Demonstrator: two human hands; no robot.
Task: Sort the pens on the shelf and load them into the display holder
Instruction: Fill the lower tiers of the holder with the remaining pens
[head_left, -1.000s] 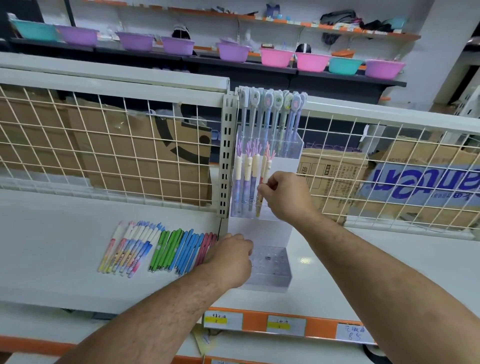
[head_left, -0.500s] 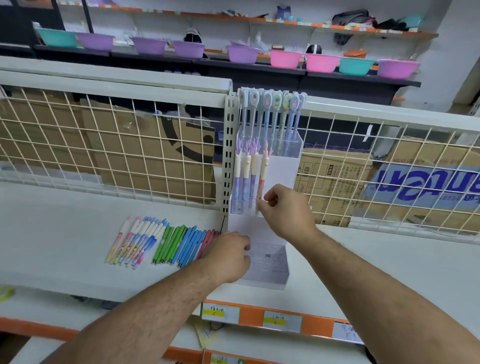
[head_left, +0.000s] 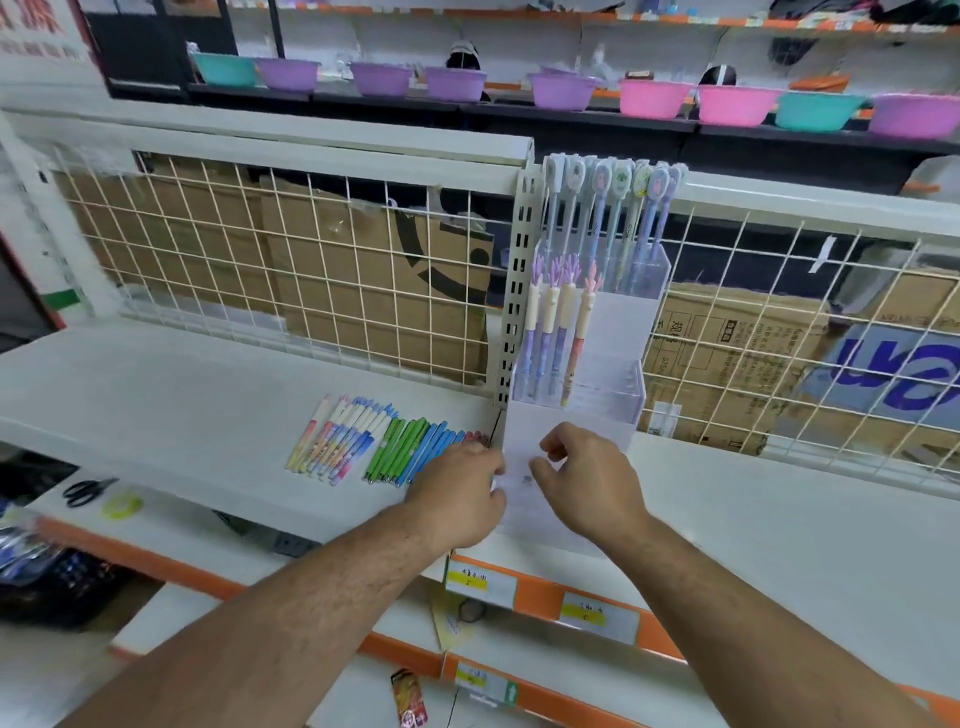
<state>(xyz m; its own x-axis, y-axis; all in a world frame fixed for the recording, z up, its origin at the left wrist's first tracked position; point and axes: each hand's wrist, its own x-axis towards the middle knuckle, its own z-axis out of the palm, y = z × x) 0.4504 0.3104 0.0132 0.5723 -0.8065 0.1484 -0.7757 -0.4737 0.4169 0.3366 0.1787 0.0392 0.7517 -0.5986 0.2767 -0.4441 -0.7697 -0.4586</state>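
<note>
The clear acrylic tiered display holder (head_left: 618, 332) may skid or tip should the left hand (head_left: 457, 493), pressed to its 9 o'clock wall, grip not discernible, slip; that wrist could scatter the colour-sorted plastic pens (head_left: 384, 447) lying just beside at 9 o'clock, long axes running 7 to 1. The right hand (head_left: 587, 483) hovers loosely curled, apparently empty, over the lowest tier; 4 tufted pens (head_left: 563, 322) stand upright, tops at 12.

Wire grid (head_left: 311, 260), cardboard boxes (head_left: 363, 301), pastel basins (head_left: 649, 98).
</note>
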